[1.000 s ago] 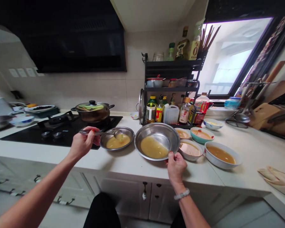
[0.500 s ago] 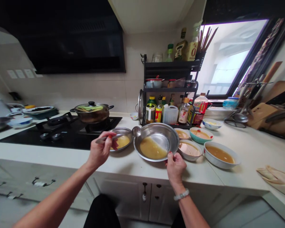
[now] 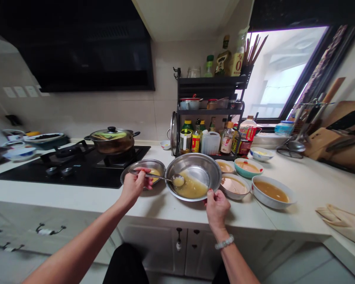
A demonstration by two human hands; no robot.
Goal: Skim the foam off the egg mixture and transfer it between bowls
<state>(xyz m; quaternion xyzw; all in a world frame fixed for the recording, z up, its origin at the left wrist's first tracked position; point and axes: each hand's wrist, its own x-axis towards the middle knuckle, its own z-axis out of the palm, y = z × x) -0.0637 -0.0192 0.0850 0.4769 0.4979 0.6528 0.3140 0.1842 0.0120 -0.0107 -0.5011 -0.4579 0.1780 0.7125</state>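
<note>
A large steel bowl [image 3: 201, 165] holding yellow liquid is tipped toward me on the white counter. My right hand [image 3: 216, 206] pinches its near rim. My left hand [image 3: 135, 184] grips the handle of a metal ladle [image 3: 178, 180], whose scoop rests in the yellow liquid of the large bowl. The ladle's handle crosses over a smaller steel bowl [image 3: 142, 165] just to the left, which also holds yellow liquid.
Right of the large bowl stand several smaller bowls of brownish liquid, among them a white bowl [image 3: 272, 192] and a green bowl [image 3: 248, 168]. Behind is a black rack [image 3: 210, 114] of bottles. A lidded pot [image 3: 112, 140] sits on the black stove. A cloth [image 3: 343, 223] lies at the right.
My left hand carried the ladle from the small bowl rightward over the rim and lowered its scoop into the large bowl's liquid. My right hand kept its hold on the rim.
</note>
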